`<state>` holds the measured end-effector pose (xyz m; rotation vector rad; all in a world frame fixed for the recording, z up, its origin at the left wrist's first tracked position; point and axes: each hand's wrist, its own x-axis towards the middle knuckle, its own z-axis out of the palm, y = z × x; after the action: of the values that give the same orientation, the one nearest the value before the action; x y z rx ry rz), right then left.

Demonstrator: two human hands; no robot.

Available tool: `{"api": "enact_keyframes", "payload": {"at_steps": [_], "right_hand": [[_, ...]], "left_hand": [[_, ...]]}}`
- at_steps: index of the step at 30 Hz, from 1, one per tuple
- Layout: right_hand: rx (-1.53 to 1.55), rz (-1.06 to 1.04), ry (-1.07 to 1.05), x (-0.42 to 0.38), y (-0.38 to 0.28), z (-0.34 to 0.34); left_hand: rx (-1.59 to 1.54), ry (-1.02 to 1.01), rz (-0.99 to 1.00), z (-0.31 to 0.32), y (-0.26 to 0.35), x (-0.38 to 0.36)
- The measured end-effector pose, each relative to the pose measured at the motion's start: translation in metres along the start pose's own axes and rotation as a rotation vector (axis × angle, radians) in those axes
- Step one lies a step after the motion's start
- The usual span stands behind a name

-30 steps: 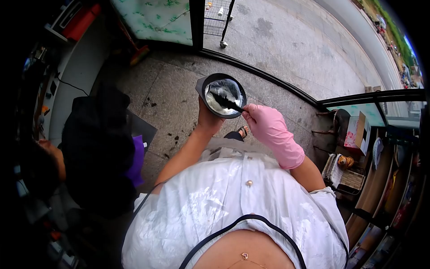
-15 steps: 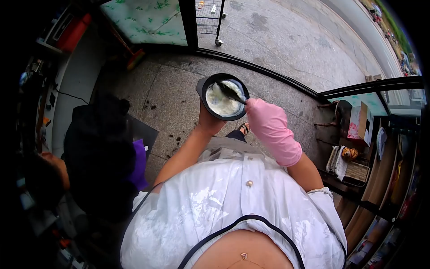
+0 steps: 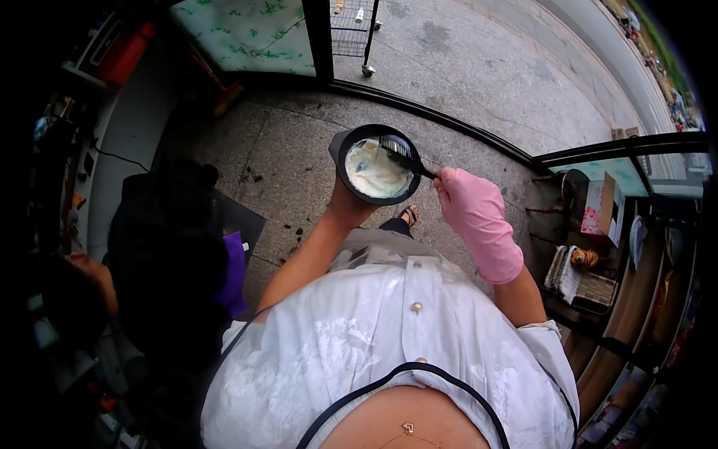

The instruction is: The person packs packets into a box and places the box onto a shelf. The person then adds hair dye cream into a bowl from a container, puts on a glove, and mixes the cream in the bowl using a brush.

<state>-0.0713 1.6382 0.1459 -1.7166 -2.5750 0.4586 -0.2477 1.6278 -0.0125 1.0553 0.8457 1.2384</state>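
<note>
A black bowl (image 3: pixel 338 147) holding a creamy white mixture (image 3: pixel 374 172) is held up in front of me. Bare, my left hand (image 3: pixel 350 203) grips it from below and the near side, its fingers mostly hidden under the bowl. In a pink glove, my right hand (image 3: pixel 467 196) is closed round the handle of a black brush (image 3: pixel 407 159) with comb-like teeth. The brush head lies over the right part of the bowl, at the upper edge of the mixture.
A person in black (image 3: pixel 168 262) is close on the left, with a purple cloth (image 3: pixel 235 273) beside them. Ahead runs a black door frame (image 3: pixel 441 120), with a wire cart (image 3: pixel 350 41) beyond. Baskets (image 3: pixel 597 288) and shelves (image 3: pixel 636 299) stand at the right.
My right hand has moved right and slightly toward me, drawing the brush from the middle of the bowl to its right side. The bowl has hardly moved.
</note>
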Motion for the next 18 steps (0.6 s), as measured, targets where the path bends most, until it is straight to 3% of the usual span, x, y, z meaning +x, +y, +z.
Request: {"api": "enact_keyframes", "payload": {"at_steps": [3,6,8,9,12,13,16,18], "right_hand": [[-0.077,-0.021,0.081,-0.002,-0.008,0.012],[0.079,-0.097,0.016,-0.015,-0.003,-0.009],[0.012,-0.007,0.007,-0.006,0.004,-0.008],[-0.057,0.087,0.0,-0.003,0.005,-0.004],[-0.004,-0.08,0.06,-0.007,-0.009,0.009],[0.067,-0.164,0.063,-0.01,-0.013,0.008],[0.048,-0.048,0.057,-0.007,0.005,-0.007],[-0.018,0.038,0.088,0.004,0.006,-0.002]], "left_hand": [[-0.139,0.007,-0.027,0.003,0.008,0.003],[-0.316,0.053,-0.094,0.003,0.014,0.007],[-0.061,-0.024,0.123,0.003,0.024,0.003],[-0.064,-0.024,0.122,0.004,0.025,0.003],[0.013,-0.064,0.167,0.0,0.02,0.011],[0.222,-0.043,0.252,-0.005,0.019,0.01],[-0.13,0.03,-0.008,-0.004,0.021,0.013],[-1.259,0.004,-0.399,-0.002,0.033,0.013]]}}
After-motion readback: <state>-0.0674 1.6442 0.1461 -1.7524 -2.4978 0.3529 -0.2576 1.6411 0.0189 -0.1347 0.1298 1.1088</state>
